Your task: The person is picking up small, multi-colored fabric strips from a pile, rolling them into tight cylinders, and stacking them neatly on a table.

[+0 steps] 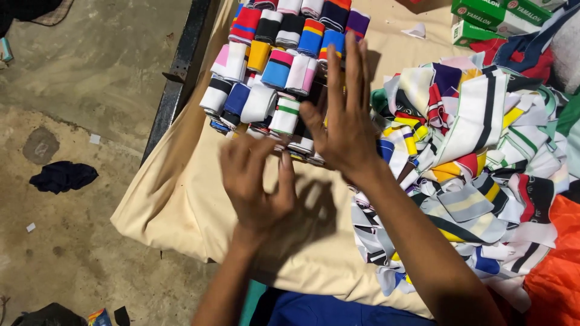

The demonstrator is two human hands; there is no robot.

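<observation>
My left hand [255,180] is open, fingers spread, its fingertips against the near edge of a stack of rolled striped cloth pieces [279,66]. My right hand [345,115] is flat and open, fingers together and pointing away, pressed along the right side of the same stack. Neither hand holds anything. The rolls are packed in rows on a beige cloth [181,199] that covers the table.
A loose heap of striped cloth strips [483,163] lies to the right. Green and white boxes [489,18] sit at the far right. Orange fabric [559,271] is at the near right. The table's dark metal edge [175,84] borders a concrete floor [78,121] with a dark rag [62,176].
</observation>
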